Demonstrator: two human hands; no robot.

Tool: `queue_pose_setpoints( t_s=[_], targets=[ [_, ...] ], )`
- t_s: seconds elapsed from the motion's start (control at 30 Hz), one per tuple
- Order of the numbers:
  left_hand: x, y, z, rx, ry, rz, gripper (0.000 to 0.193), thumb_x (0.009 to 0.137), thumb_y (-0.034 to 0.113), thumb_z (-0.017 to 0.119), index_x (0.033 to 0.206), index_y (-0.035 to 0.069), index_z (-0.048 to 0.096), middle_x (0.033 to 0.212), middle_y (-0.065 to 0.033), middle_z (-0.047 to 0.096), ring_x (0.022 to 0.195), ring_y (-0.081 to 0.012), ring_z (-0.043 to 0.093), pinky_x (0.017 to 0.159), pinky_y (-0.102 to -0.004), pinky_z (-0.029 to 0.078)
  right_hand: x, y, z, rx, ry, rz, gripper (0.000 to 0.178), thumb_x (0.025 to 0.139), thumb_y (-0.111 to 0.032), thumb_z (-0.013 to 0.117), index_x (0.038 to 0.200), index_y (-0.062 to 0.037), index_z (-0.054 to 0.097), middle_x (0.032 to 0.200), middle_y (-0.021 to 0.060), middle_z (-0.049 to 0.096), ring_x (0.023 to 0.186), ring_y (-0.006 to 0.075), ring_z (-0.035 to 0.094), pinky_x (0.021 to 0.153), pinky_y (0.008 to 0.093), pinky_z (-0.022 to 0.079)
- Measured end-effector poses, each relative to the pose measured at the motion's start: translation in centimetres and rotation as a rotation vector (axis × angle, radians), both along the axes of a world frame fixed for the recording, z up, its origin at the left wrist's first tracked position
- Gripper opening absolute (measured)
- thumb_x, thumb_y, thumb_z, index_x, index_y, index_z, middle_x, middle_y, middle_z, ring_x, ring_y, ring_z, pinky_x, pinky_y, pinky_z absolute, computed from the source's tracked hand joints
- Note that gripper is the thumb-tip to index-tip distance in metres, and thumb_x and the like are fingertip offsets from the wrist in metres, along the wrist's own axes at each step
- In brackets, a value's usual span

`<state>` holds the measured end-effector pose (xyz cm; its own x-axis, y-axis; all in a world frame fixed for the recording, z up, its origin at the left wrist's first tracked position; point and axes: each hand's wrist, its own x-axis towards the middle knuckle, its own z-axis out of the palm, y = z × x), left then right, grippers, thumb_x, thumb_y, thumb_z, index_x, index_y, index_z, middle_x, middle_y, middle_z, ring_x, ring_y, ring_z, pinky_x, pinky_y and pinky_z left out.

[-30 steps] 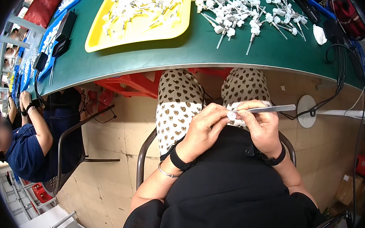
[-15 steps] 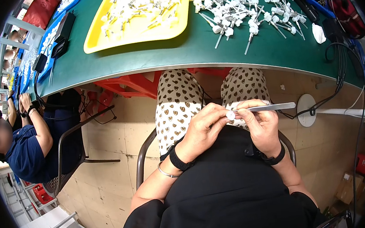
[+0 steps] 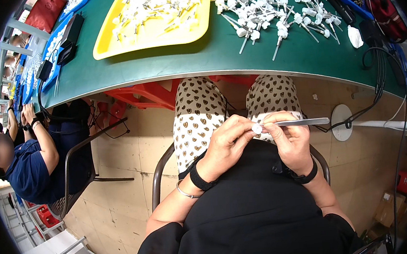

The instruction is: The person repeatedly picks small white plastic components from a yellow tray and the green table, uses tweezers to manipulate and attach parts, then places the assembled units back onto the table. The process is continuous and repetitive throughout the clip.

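Above my lap, my left hand pinches a small round white plastic piece between thumb and fingertips. Closed around a pair of metal tweezers is my right hand. The flat end of the tweezers sticks out to the right, while their tips point at the white piece, partly hidden by my fingers. Both hands nearly meet at the piece. On the table beyond, a yellow tray bears many white pieces with thin stems. A loose heap of similar white parts lies to its right.
The green table has its front edge just past my knees. Black cables hang at the right edge, near a white round-based stand. At left, another person sits at the same table. Red stools are underneath.
The outer end of the tweezers has dipped slightly in my right hand. My left hand and the white piece stay almost in place.
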<state>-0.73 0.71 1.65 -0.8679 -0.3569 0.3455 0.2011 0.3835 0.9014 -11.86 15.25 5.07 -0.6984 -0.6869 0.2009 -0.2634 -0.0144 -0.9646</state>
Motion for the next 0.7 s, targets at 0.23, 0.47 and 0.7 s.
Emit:
queue_pose_setpoints(
  t_s=[0.23,0.47,0.7],
  targets=[
    [0.1,0.1,-0.2,0.014,-0.007,0.002,0.021,0.086,-0.006,0.071,0.106,0.001,0.071,0.095,-0.0105,0.066,0.081,-0.0225,0.066,0.069,-0.0312,0.053,-0.7,0.0,0.7,0.051,0.305,0.077,0.004,0.094,-0.002,0.068,0.096,0.0015,0.069,0.089,0.0098,0.07,0.075,0.0167,0.066,0.067,0.0291,0.053],
    [0.1,-0.2,-0.1,0.072,-0.043,-0.008,0.018,0.088,-0.005,0.07,0.105,-0.001,0.071,0.097,-0.0117,0.067,0.085,-0.0226,0.068,0.073,-0.031,0.055,0.2,0.1,-0.1,-0.141,-0.265,-0.023,0.013,0.095,-0.002,0.068,0.108,0.0013,0.067,0.1,0.0099,0.069,0.08,0.0136,0.066,0.07,0.0276,0.055],
    [0.1,0.0,-0.1,0.069,-0.04,0.006,0.019,0.088,-0.004,0.071,0.107,-0.001,0.071,0.099,-0.0112,0.068,0.086,-0.0225,0.067,0.075,-0.0309,0.054,-0.1,0.1,0.0,-0.056,0.078,0.017,0.01,0.092,-0.002,0.071,0.101,0.0007,0.071,0.097,0.0095,0.071,0.083,0.0185,0.066,0.072,0.0309,0.054]
  ],
)
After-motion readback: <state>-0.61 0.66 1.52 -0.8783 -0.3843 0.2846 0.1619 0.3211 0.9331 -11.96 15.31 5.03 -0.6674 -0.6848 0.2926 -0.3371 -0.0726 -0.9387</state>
